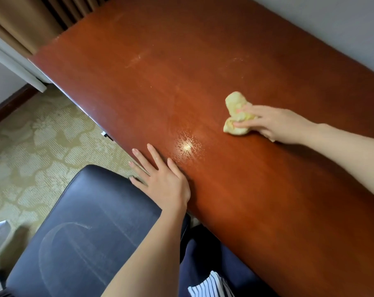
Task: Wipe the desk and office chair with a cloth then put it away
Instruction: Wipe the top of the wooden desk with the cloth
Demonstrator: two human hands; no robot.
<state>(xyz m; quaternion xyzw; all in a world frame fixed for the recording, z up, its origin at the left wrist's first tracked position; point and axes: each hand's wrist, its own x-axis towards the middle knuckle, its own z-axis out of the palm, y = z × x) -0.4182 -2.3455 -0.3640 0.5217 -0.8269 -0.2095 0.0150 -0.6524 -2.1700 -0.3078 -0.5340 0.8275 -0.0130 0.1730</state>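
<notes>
Reddish wooden desk (203,61), one yellow cloth (235,116) gripped by right hand (273,125), left hand (162,179) spread flat, one chair (85,221)

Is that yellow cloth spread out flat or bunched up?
Bunched up. The cloth sits in a crumpled wad on the desk, with the right hand holding it from one side.

Your arms are bare to past the elbow, no sleeves, rings or watch on either hand (162,181). You wear dark navy trousers (205,260) and a white cloth with dark stripes (209,286) at your lap
</notes>
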